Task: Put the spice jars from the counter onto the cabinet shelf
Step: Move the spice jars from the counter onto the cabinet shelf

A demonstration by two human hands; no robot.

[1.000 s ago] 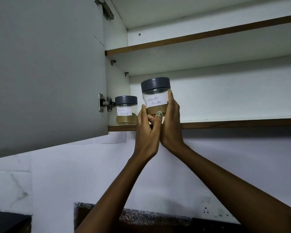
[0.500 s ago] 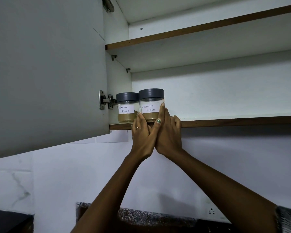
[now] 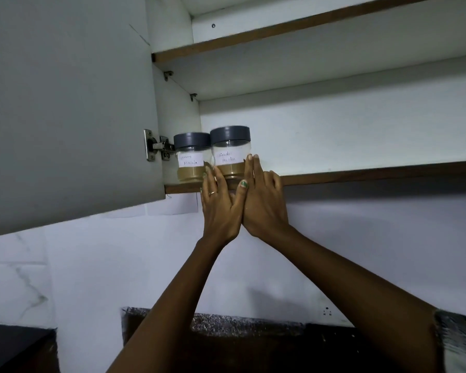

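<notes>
Two clear spice jars with grey lids and white handwritten labels stand side by side at the left end of the lower cabinet shelf (image 3: 361,175). The left one is the garam masala jar (image 3: 191,157). The coriander powder jar (image 3: 229,154) rests on the shelf right next to it. My left hand (image 3: 218,208) presses its fingers against this jar's left side, between the two jars. My right hand (image 3: 261,200) lies flat against the jar's right side. Both palms meet below the shelf edge.
The open cabinet door (image 3: 65,103) hangs at the left on a metal hinge (image 3: 156,148). An upper shelf (image 3: 307,25) runs above. To the right of the jars the lower shelf shows nothing on it. A dark speckled counter (image 3: 226,327) and a wall socket (image 3: 327,312) lie below.
The coriander jar came down from the air onto the shelf, next to the garam masala jar. Both hands sank lower along its sides.
</notes>
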